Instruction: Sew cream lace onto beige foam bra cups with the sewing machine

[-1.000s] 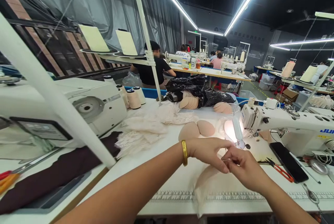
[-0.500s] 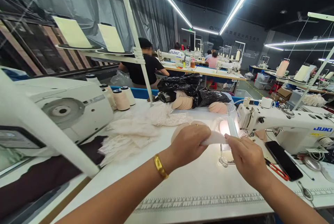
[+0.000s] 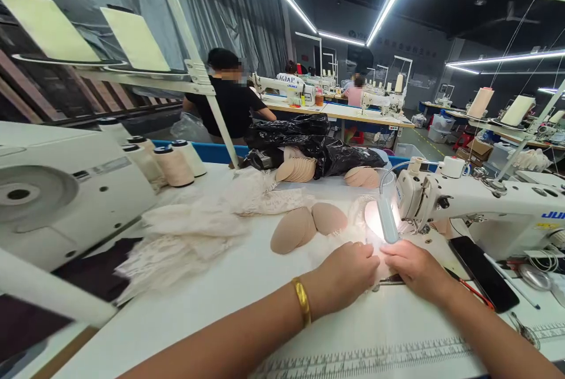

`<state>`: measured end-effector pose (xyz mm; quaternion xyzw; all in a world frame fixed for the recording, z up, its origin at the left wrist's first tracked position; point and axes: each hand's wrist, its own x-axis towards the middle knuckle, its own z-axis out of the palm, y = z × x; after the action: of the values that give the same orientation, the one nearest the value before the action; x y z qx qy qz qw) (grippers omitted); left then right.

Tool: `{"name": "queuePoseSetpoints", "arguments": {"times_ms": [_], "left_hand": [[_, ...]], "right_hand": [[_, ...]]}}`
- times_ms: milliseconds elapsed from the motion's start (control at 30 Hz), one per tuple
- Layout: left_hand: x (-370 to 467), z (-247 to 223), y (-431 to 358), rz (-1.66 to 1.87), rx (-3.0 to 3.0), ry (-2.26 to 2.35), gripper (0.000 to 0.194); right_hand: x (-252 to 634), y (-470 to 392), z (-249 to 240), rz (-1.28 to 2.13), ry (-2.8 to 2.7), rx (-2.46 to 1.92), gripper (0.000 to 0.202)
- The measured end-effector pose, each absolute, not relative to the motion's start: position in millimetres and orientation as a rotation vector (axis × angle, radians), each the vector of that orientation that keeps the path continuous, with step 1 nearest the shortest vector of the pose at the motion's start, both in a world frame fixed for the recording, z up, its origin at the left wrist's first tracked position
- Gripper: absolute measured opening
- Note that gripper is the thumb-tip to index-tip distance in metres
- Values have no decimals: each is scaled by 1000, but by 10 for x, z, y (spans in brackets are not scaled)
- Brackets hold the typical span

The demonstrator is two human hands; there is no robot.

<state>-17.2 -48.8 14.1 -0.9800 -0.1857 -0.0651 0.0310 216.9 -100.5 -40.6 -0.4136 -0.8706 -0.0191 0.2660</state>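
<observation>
My left hand (image 3: 346,276), with a gold bracelet at the wrist, is closed on a piece of sheer pale fabric (image 3: 378,260) under a bright light. My right hand (image 3: 415,266) pinches the same fabric from the other side, just in front of the sewing machine (image 3: 481,196). A small lamp (image 3: 387,221) hangs right above my fingers and washes out the detail there. Behind them, a pale rounded cup piece (image 3: 372,214) lies by the needle area. To the left of my hands, oval beige pads (image 3: 291,232) lie overlapped on the white table (image 3: 220,308).
Cream lace (image 3: 185,232) is heaped at left, beside thread cones (image 3: 174,167). Black plastic bags (image 3: 309,143) and stacked pads (image 3: 295,170) stand at the back. A phone (image 3: 483,273) and orange-handled scissors (image 3: 479,295) lie at right. A co-worker (image 3: 225,102) sits beyond.
Both hands have come closer together and lower, and the fabric stretched between them is now bunched under the lamp. The beige pads are now uncovered. The view has shifted slightly right.
</observation>
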Motion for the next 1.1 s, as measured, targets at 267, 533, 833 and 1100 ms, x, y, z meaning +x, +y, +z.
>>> {"name": "queuePoseSetpoints", "arguments": {"times_ms": [267, 533, 833, 1100], "left_hand": [[-177, -100, -519, -502, -2986, -538, 18], [-88, -197, -521, -684, -2910, -543, 19], [-76, -217, -528, -705, -2916, -503, 18], [-45, -210, -510, -644, -2964, -518, 17]], "right_hand": [[2203, -1182, -238, 30, -2381, -1187, 45], [2194, -1212, -140, 155, -2396, -1261, 41], [2212, -1221, -118, 171, -2390, -1278, 39], [2219, -1224, -122, 194, -2380, -1295, 35]]}}
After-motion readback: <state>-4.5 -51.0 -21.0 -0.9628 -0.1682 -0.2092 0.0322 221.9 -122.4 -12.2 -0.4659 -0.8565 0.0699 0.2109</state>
